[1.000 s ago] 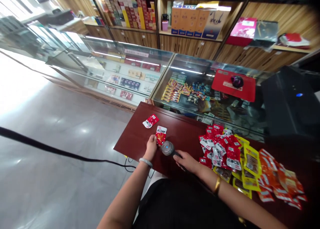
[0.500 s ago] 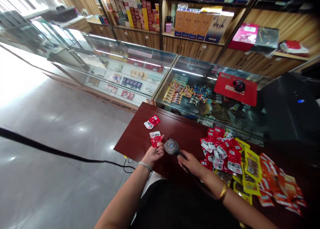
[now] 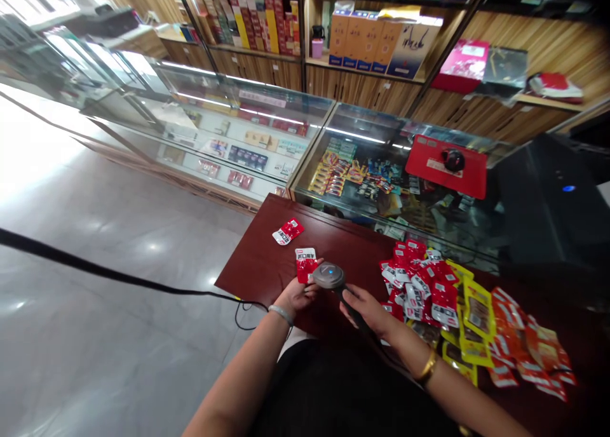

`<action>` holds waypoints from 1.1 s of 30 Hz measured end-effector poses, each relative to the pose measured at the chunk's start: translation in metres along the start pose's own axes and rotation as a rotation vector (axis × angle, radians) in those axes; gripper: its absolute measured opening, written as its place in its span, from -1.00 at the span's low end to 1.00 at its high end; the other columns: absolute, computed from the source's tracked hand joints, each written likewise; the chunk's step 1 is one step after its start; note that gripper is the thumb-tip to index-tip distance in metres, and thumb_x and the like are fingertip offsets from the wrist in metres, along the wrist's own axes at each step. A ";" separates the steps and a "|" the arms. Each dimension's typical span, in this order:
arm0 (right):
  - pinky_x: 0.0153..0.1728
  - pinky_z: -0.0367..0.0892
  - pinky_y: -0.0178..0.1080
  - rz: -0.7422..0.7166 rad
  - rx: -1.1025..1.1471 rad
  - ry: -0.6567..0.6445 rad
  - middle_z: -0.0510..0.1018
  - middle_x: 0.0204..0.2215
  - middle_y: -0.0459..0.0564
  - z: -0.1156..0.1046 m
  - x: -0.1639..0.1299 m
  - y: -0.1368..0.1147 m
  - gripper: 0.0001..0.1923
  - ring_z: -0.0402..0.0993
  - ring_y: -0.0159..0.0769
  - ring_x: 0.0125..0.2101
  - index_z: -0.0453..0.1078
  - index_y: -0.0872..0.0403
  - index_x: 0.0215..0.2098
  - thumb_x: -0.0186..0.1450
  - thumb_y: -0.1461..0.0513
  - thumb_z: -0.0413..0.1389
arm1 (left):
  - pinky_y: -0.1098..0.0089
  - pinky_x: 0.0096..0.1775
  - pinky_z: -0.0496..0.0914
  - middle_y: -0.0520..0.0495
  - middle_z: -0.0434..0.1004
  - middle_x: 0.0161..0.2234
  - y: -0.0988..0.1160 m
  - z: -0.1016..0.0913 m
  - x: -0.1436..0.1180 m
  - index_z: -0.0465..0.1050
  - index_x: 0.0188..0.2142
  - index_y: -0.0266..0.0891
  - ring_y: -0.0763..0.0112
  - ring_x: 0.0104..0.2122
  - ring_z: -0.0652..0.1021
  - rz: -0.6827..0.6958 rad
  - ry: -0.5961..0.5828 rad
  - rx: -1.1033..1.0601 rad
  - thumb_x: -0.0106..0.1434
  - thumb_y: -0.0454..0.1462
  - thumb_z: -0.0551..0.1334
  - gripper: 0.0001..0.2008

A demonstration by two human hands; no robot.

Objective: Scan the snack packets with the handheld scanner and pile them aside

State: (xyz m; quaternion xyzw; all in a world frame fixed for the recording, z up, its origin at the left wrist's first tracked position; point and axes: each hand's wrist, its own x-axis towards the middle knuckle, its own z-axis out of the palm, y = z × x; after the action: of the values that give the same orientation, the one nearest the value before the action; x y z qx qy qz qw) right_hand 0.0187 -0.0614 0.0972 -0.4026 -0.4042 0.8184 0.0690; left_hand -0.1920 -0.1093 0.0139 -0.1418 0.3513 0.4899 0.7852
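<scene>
My left hand (image 3: 301, 293) grips a red and white snack packet (image 3: 305, 265) by its lower edge, above the dark red table (image 3: 255, 253). In my right hand (image 3: 365, 309) is a grey barcode scanner (image 3: 330, 275), its handle wrapped by the fingers and a blue light showing on top. The scanner's head hangs over the packet's lower right corner and hides part of it. Another red and white packet (image 3: 288, 232) lies on the table beyond my left hand. To the right is a pile of similar red and white packets (image 3: 419, 284).
Yellow packets (image 3: 479, 310) and orange packets (image 3: 528, 342) lie right of the red pile. Behind the table stands a glass display counter (image 3: 305, 176), with a red mat (image 3: 429, 164) and a black mouse (image 3: 452, 160) on it. A black strap or cable (image 3: 119, 278) crosses on the left.
My left hand has moved the packet slightly right, closer under the scanner, and the packet has turned a little. The scanner's head has tilted and shifted slightly right.
</scene>
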 end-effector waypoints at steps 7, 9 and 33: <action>-0.74 0.06 -0.43 0.001 0.001 0.048 0.35 -0.66 -0.29 -0.003 0.000 0.001 -0.38 0.12 -0.54 -0.76 0.25 0.03 -0.24 0.12 -0.29 0.19 | 0.70 -0.69 0.01 0.12 0.26 -0.58 -0.007 -0.013 0.000 0.25 -0.35 -0.27 0.73 -0.74 0.20 -0.044 0.244 0.023 0.26 -0.52 0.08 -0.84; -0.73 0.07 -0.43 -0.001 0.004 0.053 0.35 -0.66 -0.28 -0.005 -0.001 0.002 -0.38 0.13 -0.53 -0.76 0.25 0.03 -0.24 0.13 -0.29 0.19 | 0.67 -0.66 0.13 -0.02 0.47 -0.45 -0.007 -0.012 -0.008 0.30 -0.24 -0.29 0.64 -0.64 0.43 0.032 0.307 0.113 0.22 -0.51 0.15 -0.84; -0.70 0.07 -0.38 -0.058 -0.120 0.008 0.35 -0.65 -0.28 0.010 0.008 -0.020 -0.28 0.15 -0.51 -0.74 0.32 0.08 -0.05 0.12 -0.29 0.18 | 0.56 -0.69 -0.07 0.25 0.16 -0.62 0.015 0.033 -0.010 0.25 -0.20 -0.13 0.67 -0.75 0.10 0.524 0.221 0.228 0.23 0.02 0.29 -0.64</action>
State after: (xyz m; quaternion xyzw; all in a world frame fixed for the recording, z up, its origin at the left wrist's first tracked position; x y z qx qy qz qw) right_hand 0.0019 -0.0502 0.1099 -0.3971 -0.4638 0.7889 0.0700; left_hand -0.1938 -0.0902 0.0464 -0.0097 0.5121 0.6146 0.5999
